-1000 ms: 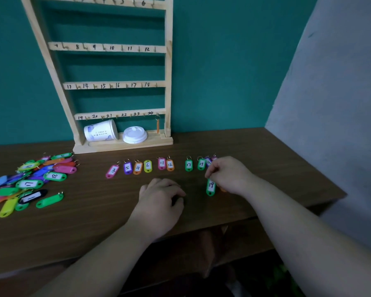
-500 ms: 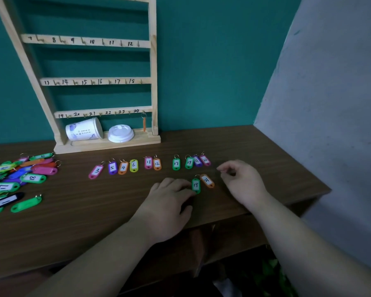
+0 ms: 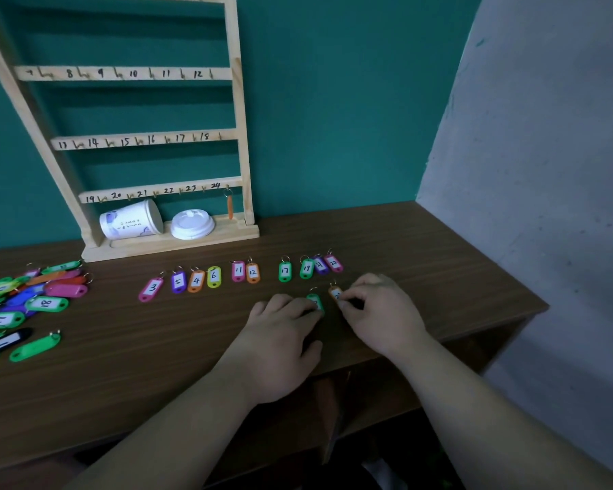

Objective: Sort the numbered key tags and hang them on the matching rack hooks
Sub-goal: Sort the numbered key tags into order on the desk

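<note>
I see the brown desk [image 3: 422, 249] filling the lower view, with the wooden rack [image 3: 239, 111] standing at its back edge, at 11 o'clock from my hands, against the teal wall. Its rails carry handwritten numbers by small hooks; I can read 8 to 12, 14 to 18 and 19 to 24. The pile [image 3: 32, 298] of unsorted coloured tags lies at 9 o'clock by the left edge of the view. The row [image 3: 239, 271] of sorted tags lies face up across the middle of the desk, at 12 o'clock from the hands, from a pink 3 at its left end to a pink 22 at its right. My left hand [image 3: 280, 334] lies palm down on the desk, fingers nearly straight, their tips resting on the lower end of the green tag [image 3: 315, 300]. My right hand [image 3: 386, 313] is just beside it at 3 o'clock, fingers curled, thumb and forefinger pinching the lower end of the orange tag [image 3: 334, 291]. A paper cup [image 3: 131, 221] lies on its side on the rack's base, its white lid [image 3: 192, 224] just beside it at 3 o'clock. Both handled tags lie on the desk at 6 o'clock from the row's right end, side by side, numbers covered. One hung tag [image 3: 230, 206], orange, dangles from hook 24.
</note>
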